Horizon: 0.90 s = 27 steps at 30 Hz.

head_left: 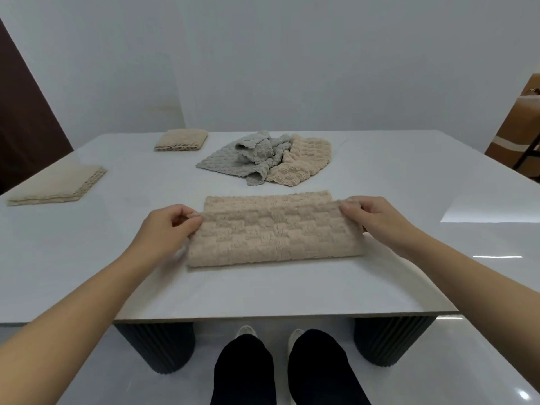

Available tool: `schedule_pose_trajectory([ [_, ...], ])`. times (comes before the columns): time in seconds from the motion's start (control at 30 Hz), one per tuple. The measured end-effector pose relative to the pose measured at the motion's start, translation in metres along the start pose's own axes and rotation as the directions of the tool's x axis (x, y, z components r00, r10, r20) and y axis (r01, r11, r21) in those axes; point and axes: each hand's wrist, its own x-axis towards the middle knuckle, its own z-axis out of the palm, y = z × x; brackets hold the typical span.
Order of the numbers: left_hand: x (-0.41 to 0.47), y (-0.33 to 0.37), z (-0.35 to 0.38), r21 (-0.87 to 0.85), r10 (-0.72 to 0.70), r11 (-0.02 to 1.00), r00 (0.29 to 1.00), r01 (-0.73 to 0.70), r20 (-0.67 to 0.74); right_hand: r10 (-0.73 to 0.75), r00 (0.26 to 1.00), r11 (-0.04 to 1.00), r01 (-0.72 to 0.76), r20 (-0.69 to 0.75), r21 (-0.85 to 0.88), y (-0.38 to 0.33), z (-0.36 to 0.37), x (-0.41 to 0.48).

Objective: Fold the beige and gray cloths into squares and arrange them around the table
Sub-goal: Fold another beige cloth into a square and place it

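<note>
Head view: a beige cloth (274, 229), folded in half, lies near the counter's (380, 273) front edge. The left hand (168, 229) and right hand (371, 216) each have fingers pinched on its upper-layer corners. A crumpled gray cloth (248, 154) lies beyond.

White glossy table (380, 276) fills the middle of the frame. At center, 1 beige cloth (274, 232) folded into a long strip. Behind it, a crumpled gray cloth (248, 156) touching a loose beige one (304, 162). At left, 2 folded beige squares (58, 185) (181, 140).
</note>
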Motion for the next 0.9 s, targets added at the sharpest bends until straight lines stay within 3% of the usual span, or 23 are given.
schedule_pose_trajectory([
  [0.2,0.053,0.000,0.021,0.200,0.010,0.980,0.996,0.008,-0.087,0.055,0.986,0.975,-0.087,-0.155,-0.204,0.019,0.001,0.060],
  [0.3,0.074,0.001,0.031,0.297,0.048,0.955,0.994,-0.016,-0.102,0.016,0.977,0.938,-0.088,-0.213,-0.335,0.025,0.004,0.082],
  [0.47,0.093,-0.011,0.039,0.479,0.145,0.871,0.989,-0.111,-0.035,-0.053,0.993,0.844,-0.011,-0.103,-0.536,0.037,0.010,0.103],
  [0.67,0.096,-0.020,0.037,0.454,0.228,0.861,0.972,-0.229,0.058,-0.101,0.995,0.840,0.080,-0.011,-0.537,0.041,0.002,0.108],
  [0.9,0.097,-0.018,0.033,0.433,0.152,0.882,0.982,-0.188,0.115,-0.081,0.991,0.928,0.036,-0.106,-0.372,0.040,-0.001,0.102],
])
